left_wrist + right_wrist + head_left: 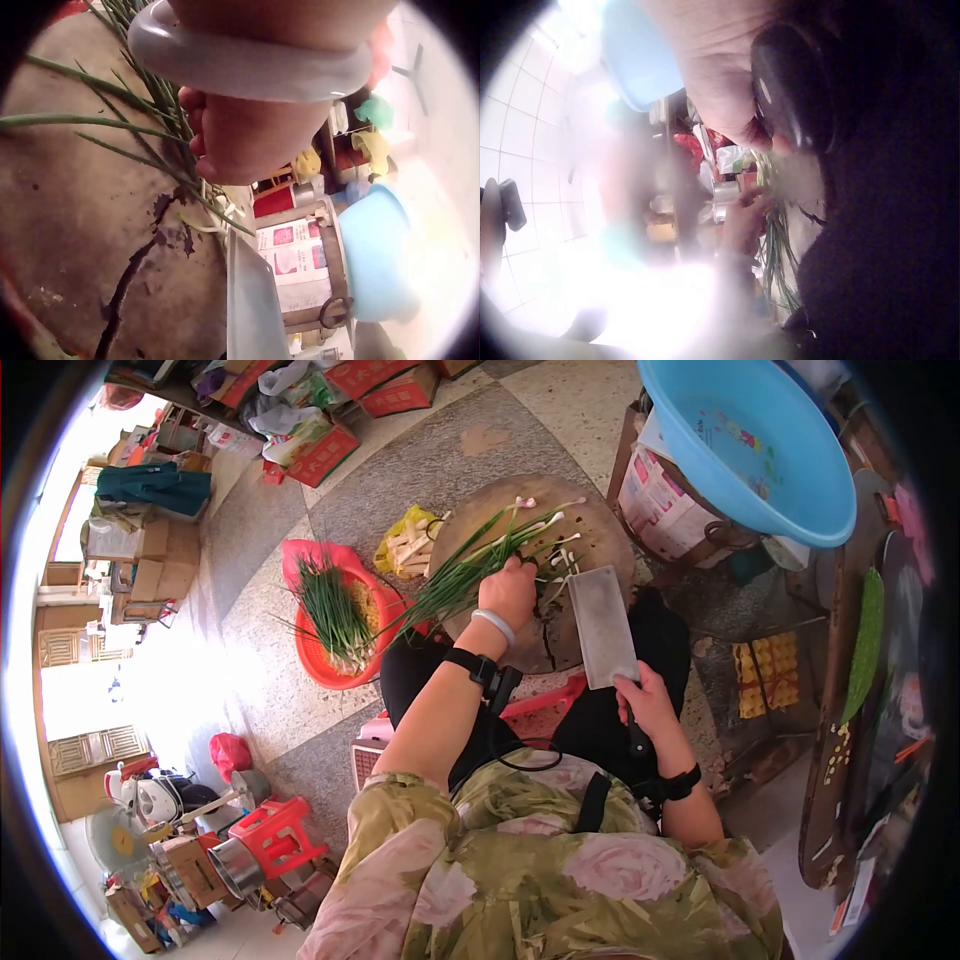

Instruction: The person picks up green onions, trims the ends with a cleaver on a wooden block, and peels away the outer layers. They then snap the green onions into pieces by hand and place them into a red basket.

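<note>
My left hand (pixel 508 598) grips a bunch of scallions (pixel 455 575) laid across a round wooden chopping block (pixel 600 525). White bulbs point to the far right, and long green leaves hang over the block's left edge. In the right hand (pixel 652 705) I hold a cleaver (pixel 603 625) by its black handle (pixel 791 86). The broad blade lies over the block's right side, just right of the scallions. In the left wrist view, the blade (pixel 253 300) stands beside the block below the fingers. A dark crack (pixel 127 281) runs through the wood.
Left of the block stands an orange basket (pixel 325 672) with more scallions. A yellow bag (pixel 383 558) of pale strips lies behind it. At the upper right is a blue basin (pixel 825 490); a long green gourd (pixel 862 650) lies at the far right, near a yellow egg tray (pixel 768 675).
</note>
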The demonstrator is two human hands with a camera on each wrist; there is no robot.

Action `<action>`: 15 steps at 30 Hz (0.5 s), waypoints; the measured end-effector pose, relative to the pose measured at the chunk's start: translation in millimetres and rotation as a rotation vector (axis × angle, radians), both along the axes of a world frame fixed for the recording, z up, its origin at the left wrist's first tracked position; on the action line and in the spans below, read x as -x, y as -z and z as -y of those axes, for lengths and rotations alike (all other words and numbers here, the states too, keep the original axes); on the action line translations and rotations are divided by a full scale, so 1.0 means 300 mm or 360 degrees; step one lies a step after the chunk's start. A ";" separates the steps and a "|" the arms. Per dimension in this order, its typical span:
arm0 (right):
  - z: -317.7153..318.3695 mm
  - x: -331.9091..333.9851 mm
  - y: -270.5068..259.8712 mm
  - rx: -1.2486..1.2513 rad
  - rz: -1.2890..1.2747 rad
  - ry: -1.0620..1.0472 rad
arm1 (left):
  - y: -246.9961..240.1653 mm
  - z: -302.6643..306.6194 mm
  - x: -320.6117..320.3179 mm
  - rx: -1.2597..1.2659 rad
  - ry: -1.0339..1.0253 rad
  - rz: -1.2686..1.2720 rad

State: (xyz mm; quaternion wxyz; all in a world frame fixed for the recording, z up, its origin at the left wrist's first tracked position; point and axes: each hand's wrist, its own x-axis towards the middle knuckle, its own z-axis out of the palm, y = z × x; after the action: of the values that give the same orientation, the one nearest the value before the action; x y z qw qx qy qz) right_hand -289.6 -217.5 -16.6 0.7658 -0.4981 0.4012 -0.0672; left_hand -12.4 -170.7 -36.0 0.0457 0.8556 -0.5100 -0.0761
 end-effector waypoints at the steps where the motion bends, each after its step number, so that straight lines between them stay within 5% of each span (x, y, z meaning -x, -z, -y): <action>1: 0.001 0.003 0.002 -0.0021 0.0002 0.0009 | -0.004 0.003 0.001 0.0000 0.0005 -0.0005; 6: 0.001 0.005 0.008 0.0003 0.0011 0.0001 | -0.043 -0.014 -0.011 0.0491 -0.0183 -0.0130; 15: 0.001 0.004 0.000 0.0006 0.0012 -0.0030 | -0.077 -0.007 -0.031 0.0435 -0.0195 -0.0187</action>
State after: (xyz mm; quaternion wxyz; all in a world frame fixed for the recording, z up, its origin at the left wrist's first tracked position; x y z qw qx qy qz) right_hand -290.8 -217.9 -16.6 0.7670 -0.5030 0.3934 -0.0626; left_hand -3.0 -168.5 -12.8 0.1960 0.8649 -0.4590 -0.0531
